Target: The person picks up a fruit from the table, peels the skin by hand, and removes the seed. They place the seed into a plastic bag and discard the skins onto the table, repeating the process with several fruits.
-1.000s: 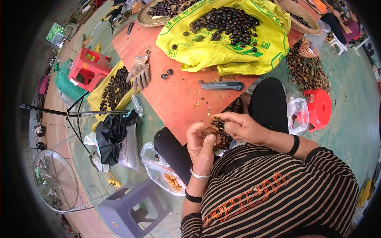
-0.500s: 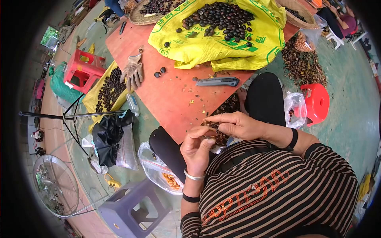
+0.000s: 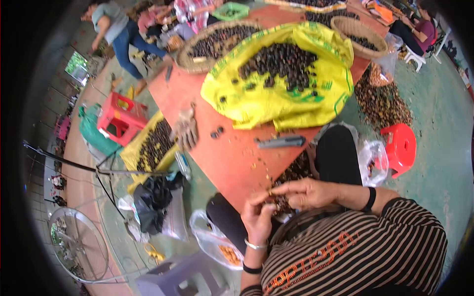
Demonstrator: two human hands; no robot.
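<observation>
My left hand (image 3: pixel 257 219), wearing a bangle, is closed in a pinch at the near corner of the orange-red board. Against its fingertips my right hand (image 3: pixel 310 193) is also closed, its index finger reaching forward. Something small seems to be between the fingers, but blur and the fingers hide what it is. A grey utility knife (image 3: pixel 281 142) lies on the board (image 3: pixel 227 167) beyond my hands. To its left are a couple of loose dark round nuts (image 3: pixel 214 134) and a worn work glove (image 3: pixel 185 129). Farther back, a yellow sack (image 3: pixel 256 111) bears a heap of dark nuts (image 3: pixel 281 64).
Wicker trays (image 3: pixel 185 61) of dark nuts flank the sack. Below my left arm are a clear bag with orange-tan kernels (image 3: pixel 230 255) and a grey stool (image 3: pixel 173 276). A red stool (image 3: pixel 401 145) stands right, near a shell pile (image 3: pixel 382 101). A person (image 3: pixel 121 37) is at upper left.
My view has tilted up, so the board and sack appear lower and more of the far side shows, including a person at upper left. My hands stay together in nearly the same pose.
</observation>
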